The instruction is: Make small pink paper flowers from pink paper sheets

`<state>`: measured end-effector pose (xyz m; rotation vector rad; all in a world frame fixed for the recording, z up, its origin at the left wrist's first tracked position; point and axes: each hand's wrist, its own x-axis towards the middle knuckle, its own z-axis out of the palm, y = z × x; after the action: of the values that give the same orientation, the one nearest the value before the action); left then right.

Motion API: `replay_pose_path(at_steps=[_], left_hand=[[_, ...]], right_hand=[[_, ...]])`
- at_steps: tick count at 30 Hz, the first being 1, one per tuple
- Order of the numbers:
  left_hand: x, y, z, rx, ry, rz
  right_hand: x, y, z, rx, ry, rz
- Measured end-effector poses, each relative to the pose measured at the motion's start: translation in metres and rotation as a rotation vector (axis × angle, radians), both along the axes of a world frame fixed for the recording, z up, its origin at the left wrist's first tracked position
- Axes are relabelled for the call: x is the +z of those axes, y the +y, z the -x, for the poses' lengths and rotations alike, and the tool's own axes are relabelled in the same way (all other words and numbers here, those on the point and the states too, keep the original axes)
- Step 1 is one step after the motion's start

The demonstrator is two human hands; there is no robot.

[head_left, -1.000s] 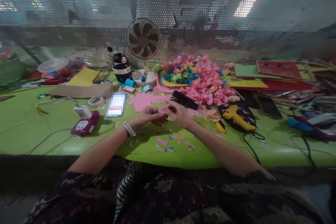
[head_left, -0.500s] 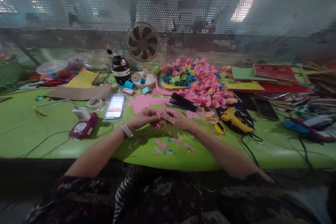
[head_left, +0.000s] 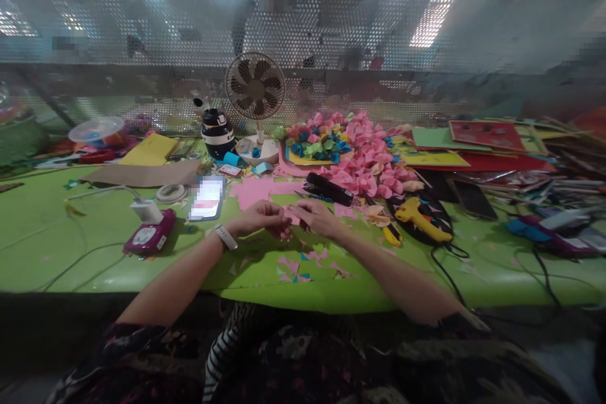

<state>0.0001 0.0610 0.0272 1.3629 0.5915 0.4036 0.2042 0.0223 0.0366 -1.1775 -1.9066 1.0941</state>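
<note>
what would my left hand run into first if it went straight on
The small pink paper at the fingertips of the left hand, then most likely the right hand just beyond; depth between them is hard to judge.

A fan (head_left: 255,86) stands beside a dark bottle (head_left: 218,136) — nearer, a phone (head_left: 207,197) with its screen lit.

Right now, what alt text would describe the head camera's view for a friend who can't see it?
A person's left hand and right hand pinch a small pink paper piece above a green table strewn with paper scraps. Beyond them lie pink sheets, a black stapler and a heap of colourful paper shapes beside a fan.
</note>
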Motion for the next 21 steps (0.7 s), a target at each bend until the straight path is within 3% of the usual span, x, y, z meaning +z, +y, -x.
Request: replay_pose_path(at_steps=[3, 8, 16, 21], left_hand=[[-0.001, 0.003, 0.002, 0.069, 0.020, -0.025], [-0.005, 0.003, 0.000, 0.117, 0.035, -0.063], [0.001, 0.004, 0.000, 0.066, -0.009, -0.119], [0.005, 0.004, 0.000, 0.031, -0.002, -0.135]], right_hand=[[0.001, 0.002, -0.002, 0.007, 0.025, 0.073], [0.002, 0.002, -0.002, 0.022, -0.023, -0.029], [0.009, 0.008, -0.010, 0.025, -0.210, -0.232], [0.017, 0.005, -0.009, 0.085, -0.221, -0.193]])
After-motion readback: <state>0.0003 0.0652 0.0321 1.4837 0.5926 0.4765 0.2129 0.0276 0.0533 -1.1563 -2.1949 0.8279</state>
